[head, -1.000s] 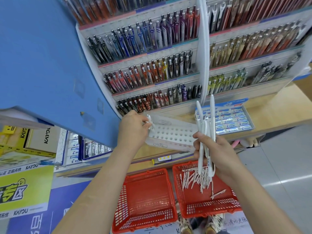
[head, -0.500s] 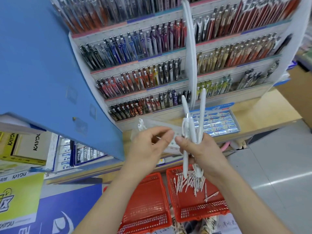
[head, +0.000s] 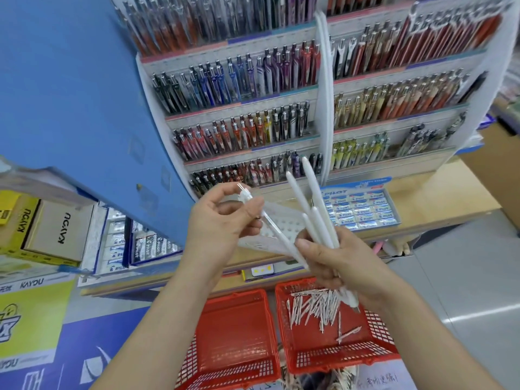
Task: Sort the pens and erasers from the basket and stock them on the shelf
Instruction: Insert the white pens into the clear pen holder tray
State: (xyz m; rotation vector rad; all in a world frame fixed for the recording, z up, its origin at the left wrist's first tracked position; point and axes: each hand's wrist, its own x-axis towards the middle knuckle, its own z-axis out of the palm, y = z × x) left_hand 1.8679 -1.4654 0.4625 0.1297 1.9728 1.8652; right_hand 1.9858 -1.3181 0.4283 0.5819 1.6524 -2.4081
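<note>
My right hand (head: 340, 263) grips a bundle of white pens (head: 315, 209) that fan upward. My left hand (head: 222, 223) pinches the top end of one white pen (head: 270, 223), whose lower end still lies among the bundle at my right thumb. Behind both hands a white perforated pen holder (head: 284, 223) rests on the wooden shelf (head: 439, 198). On the floor below, the right red basket (head: 332, 353) holds several white pens (head: 315, 305). The left red basket (head: 236, 344) looks bare. A tray of boxed erasers (head: 360, 209) sits on the shelf.
Tiered racks of pens (head: 253, 128) rise behind the shelf, split by a white divider (head: 326, 94). A blue panel (head: 70, 94) overhangs at the left. Yellow boxes (head: 36, 229) and eraser packs (head: 140, 246) fill the lower left shelf. Grey floor lies at the right.
My left hand left the perforated holder, came to the bundle and now pinches one white pen, drawing it up and left. The view shifted and the bundle tilted left.
</note>
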